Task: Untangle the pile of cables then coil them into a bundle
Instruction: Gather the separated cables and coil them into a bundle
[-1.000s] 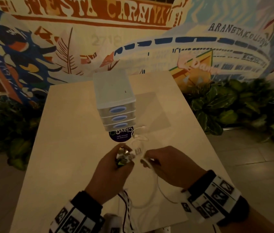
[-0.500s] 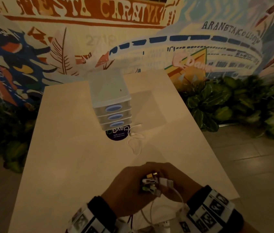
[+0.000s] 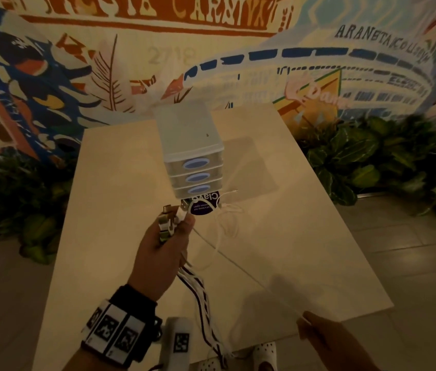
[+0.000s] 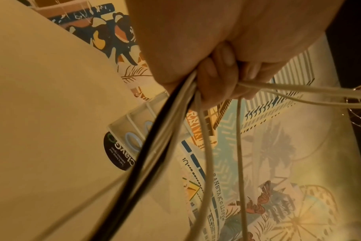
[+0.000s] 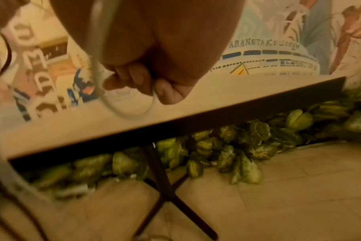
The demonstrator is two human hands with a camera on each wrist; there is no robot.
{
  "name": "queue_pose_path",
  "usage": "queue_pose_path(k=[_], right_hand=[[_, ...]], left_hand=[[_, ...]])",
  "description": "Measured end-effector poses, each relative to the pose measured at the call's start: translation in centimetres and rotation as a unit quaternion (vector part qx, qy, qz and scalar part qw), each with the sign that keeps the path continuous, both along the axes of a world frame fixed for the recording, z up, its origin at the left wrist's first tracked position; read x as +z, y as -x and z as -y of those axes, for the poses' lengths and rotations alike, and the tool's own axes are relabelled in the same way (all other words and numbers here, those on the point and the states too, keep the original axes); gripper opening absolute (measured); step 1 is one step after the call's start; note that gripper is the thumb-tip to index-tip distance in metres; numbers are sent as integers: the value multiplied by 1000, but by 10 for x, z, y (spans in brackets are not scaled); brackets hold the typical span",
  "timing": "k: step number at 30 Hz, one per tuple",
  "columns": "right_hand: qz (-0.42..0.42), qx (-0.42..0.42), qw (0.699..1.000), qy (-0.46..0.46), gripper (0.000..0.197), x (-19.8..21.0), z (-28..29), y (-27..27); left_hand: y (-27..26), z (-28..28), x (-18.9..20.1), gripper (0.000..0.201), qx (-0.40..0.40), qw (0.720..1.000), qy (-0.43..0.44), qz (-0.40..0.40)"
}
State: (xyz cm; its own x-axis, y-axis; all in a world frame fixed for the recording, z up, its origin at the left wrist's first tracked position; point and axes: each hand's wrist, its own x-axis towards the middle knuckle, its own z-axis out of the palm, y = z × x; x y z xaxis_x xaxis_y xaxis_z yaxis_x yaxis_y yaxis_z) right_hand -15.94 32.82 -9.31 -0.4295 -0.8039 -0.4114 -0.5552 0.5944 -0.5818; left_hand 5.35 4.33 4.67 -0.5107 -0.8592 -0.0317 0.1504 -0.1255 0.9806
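My left hand (image 3: 167,236) is raised over the wooden table (image 3: 120,210) and grips a bunch of cable plugs (image 3: 170,218). White and black cables (image 3: 203,298) hang from that fist past the table's near edge; the left wrist view shows my curled fingers (image 4: 214,78) round the cables (image 4: 175,130). One thin white cable (image 3: 241,269) runs taut from the left hand to my right hand (image 3: 316,328) at the table's near right corner. My right hand (image 5: 146,78) pinches that white cable (image 5: 105,101), which loops under the fingers. More white cable (image 3: 227,218) lies coiled loosely on the table.
A small translucent drawer unit (image 3: 192,156) with blue handles stands mid-table, on a round dark sticker (image 3: 203,207). Leafy plants (image 3: 372,162) line the floor right and left of the table. The table leg (image 5: 161,179) and tiled floor show under the near edge.
My hands were together near the table's front edge. Now the left hand has risen forward with the plugs, and the right has drawn back to the right, pulling one white cable taut.
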Motion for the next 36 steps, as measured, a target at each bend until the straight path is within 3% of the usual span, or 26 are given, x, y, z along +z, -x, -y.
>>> queue_pose_path(k=[3, 4, 5, 6, 10, 11, 13, 17, 19, 20, 23, 25, 27, 29, 31, 34, 36], right_hand=[[-23, -37, 999, -14, 48, -41, -22, -1], [-55, 3, 997, -45, 40, -51, -26, -1], [-53, -16, 998, -39, 26, -56, -29, 1], [-41, -3, 999, -27, 26, -52, -30, 4], [-62, -5, 993, -101, 57, -82, -44, 7], [-6, -6, 991, -133, 55, -81, -40, 5], [-23, -53, 995, -85, 51, -68, -25, -2], [43, -3, 985, -169, 87, -35, -13, -4], [22, 64, 977, -205, 105, -9, -10, -3], [8, 75, 974, -212, 102, 2, -7, 0], [-54, 47, 986, -150, 73, 56, 7, 8], [-95, 13, 995, -8, 44, 95, 25, 9], [-99, 55, 986, 125, 67, 130, 52, 2], [-126, 156, 964, 175, 74, 148, 86, -7], [-164, 235, 926, 247, 67, 152, 114, -13], [-197, 249, 864, 389, 41, 148, 131, -1], [-196, 255, 847, 424, 25, 148, 134, 6]], left_hand=[[0, 2, 2, 51, 9, 1000, -8, -16], [0, 4, 1, 49, 7, 1000, -5, -16], [-1, 6, 0, 46, -1, 1000, 11, -9], [-1, 6, -2, 43, -17, 999, 36, 5], [2, 0, -11, 33, -77, 990, 99, 59], [2, 1, -12, 32, -70, 990, 101, 66], [2, 4, -11, 32, -46, 990, 102, 81], [-1, 9, -9, 28, -56, 985, 131, 94], [0, 3, -9, 27, -102, 977, 154, 109], [1, 0, -8, 26, -129, 970, 165, 121], [6, -8, -8, 14, -193, 948, 192, 165], [10, -12, -8, 10, -222, 934, 202, 193], [14, -14, -8, 9, -243, 926, 204, 205], [18, -14, -7, 9, -253, 924, 206, 199], [20, -11, -6, 8, -250, 929, 191, 193], [17, -3, -7, 14, -251, 936, 157, 189], [14, -2, -7, 17, -252, 940, 154, 174]])
